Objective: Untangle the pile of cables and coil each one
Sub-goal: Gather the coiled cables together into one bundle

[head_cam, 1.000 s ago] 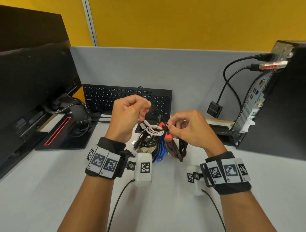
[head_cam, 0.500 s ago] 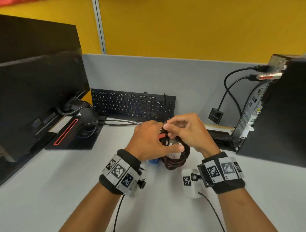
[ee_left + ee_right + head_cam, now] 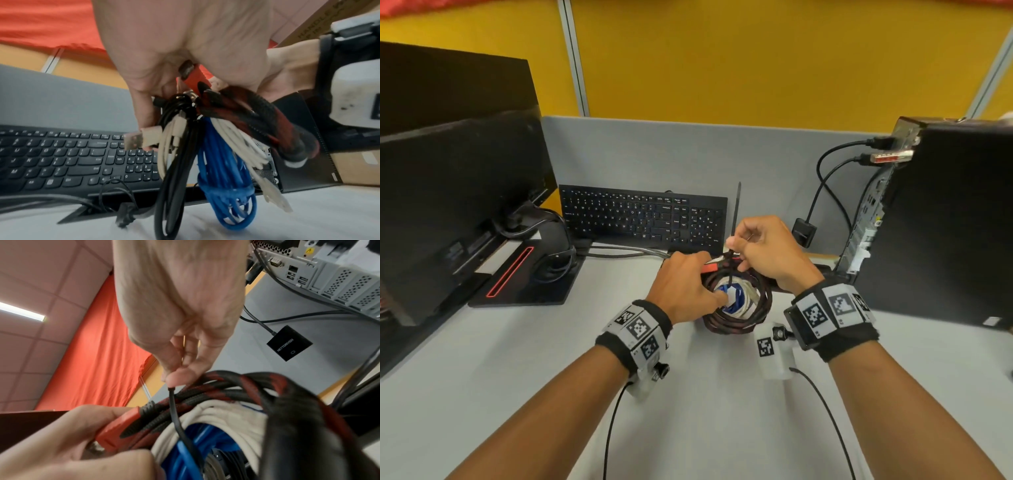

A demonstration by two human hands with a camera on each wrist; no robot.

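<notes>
Left hand (image 3: pixel 685 287): curled round the top of the cable bundle (image 3: pixel 207 146), thumb and fingers clamped on the red plug (image 3: pixel 117 428).
Right hand (image 3: pixel 767 253): fingertips together, pinching the thin black tie (image 3: pixel 174 408) that crosses the braided loops.
Bundle place: lifted just off the worktop (image 3: pixel 551 359), near the back edge, just in front of the keyboard (image 3: pixel 640 219).
Contents: red-and-black braided cable (image 3: pixel 739 318) outermost; blue cable (image 3: pixel 224 186), white cable (image 3: pixel 236 139) and black cable (image 3: pixel 174 178) nested inside.
Handling: light and floppy; braided cable likely stiffer and springy, apt to uncoil once freed; smooth thin leads likely to slide out.
Where to hold: by the plug bodies or a pinch across all loops of one coil, not by a single strand.
Judged step: tie being worked loose or off, so coils can be separated.
</notes>
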